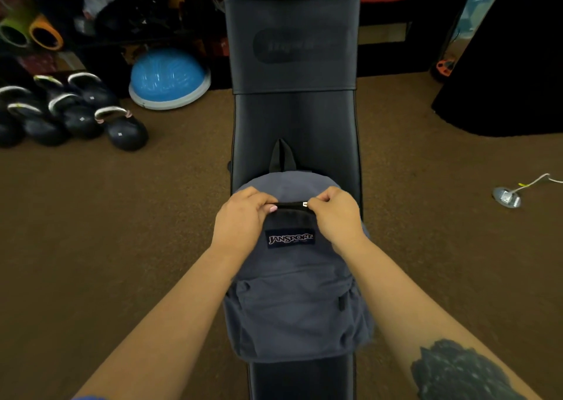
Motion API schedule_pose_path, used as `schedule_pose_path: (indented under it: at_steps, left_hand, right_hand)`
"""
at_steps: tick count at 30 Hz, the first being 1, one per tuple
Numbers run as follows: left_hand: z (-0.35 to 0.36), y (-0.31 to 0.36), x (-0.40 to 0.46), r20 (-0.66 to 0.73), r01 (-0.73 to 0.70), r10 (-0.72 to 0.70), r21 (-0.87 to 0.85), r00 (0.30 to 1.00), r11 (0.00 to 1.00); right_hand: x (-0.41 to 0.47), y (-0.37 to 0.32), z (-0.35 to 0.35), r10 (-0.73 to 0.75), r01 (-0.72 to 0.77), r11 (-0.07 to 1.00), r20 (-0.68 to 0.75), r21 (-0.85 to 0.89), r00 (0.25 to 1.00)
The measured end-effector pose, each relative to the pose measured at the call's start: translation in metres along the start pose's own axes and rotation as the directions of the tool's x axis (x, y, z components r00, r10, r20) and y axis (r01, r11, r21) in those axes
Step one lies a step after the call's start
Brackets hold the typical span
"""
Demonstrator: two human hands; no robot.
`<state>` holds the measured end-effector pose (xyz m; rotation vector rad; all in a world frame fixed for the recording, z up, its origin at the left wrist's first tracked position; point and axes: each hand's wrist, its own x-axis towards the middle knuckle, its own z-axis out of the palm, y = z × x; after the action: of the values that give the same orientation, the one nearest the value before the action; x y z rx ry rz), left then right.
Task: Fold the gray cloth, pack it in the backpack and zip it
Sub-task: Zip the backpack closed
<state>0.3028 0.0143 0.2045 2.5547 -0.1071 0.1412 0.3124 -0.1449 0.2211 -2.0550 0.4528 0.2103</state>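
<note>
A gray backpack (292, 302) lies front-up along a black padded bench (294, 119) that runs up the middle of the frame. Both hands are at its top edge, just above the brand patch. The right hand (333, 217) pinches the metal zipper pull (304, 205) between thumb and curled fingers, clamped on it. The left hand (243, 217) grips the fabric beside the dark zipper track (289, 205), fingers curled over the bag's top to hold it taut.

The gray cloth is nowhere in sight. I judge it is already inside the bag, though nothing here shows it directly. So the step in hand looks like the last one: zipping. Whether the short dark stretch between the two hands is open or closed I cannot tell.

The next move, as I see it, calls for a steady draw of the pull along the curved track while the other hand keeps the cloth of the bag tight, so no fold catches in the teeth. I cannot tell which way the pull should travel.

Off to the upper left of the frame sit black kettlebells (76, 110) and a blue half-dome balance trainer (167, 77) on brown carpet (122, 217).
</note>
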Motion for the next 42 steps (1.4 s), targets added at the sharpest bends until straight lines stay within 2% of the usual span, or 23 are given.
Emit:
schedule_pose_path:
  at_steps: [7,10,12,16,22,28,36,42]
  left_hand:
    - [0.000,0.001,0.001,-0.005,0.050,-0.050,0.005,0.999,0.999]
    - [0.001,0.007,0.002,0.031,0.070,-0.071,0.050,0.997,0.996]
    - [0.005,0.015,0.003,0.037,0.025,-0.028,0.074,0.999,0.997]
    - [0.020,0.042,0.008,0.091,-0.163,0.152,0.121,0.984,0.979]
    - [0.044,0.072,0.022,0.215,-0.256,0.204,0.252,0.955,0.933]
    - [0.046,0.068,0.031,0.242,-0.228,0.169,0.238,0.955,0.944]
    - [0.046,0.067,0.035,0.199,-0.160,0.130,0.138,0.971,0.977]
    - [0.047,0.069,0.033,0.166,-0.110,0.085,0.147,0.982,0.983]
  right_hand:
    - [0.008,0.027,-0.029,0.174,-0.170,0.951,0.008,0.257,0.985]
    - [0.009,0.035,-0.039,0.228,-0.225,0.922,0.029,0.316,0.973]
    - [0.009,0.037,-0.040,0.226,-0.225,0.914,0.035,0.337,0.973]
    - [0.009,0.036,-0.037,0.205,-0.201,0.915,0.027,0.350,0.978]
    - [0.008,0.037,-0.038,0.176,-0.176,0.912,0.035,0.370,0.984]
    - [0.013,0.043,-0.040,0.182,-0.195,0.898,0.071,0.394,0.981]
    - [0.018,0.072,-0.058,0.325,-0.352,0.806,0.142,0.476,0.935]
    - [0.019,0.095,-0.065,0.366,-0.392,0.809,0.148,0.438,0.919]
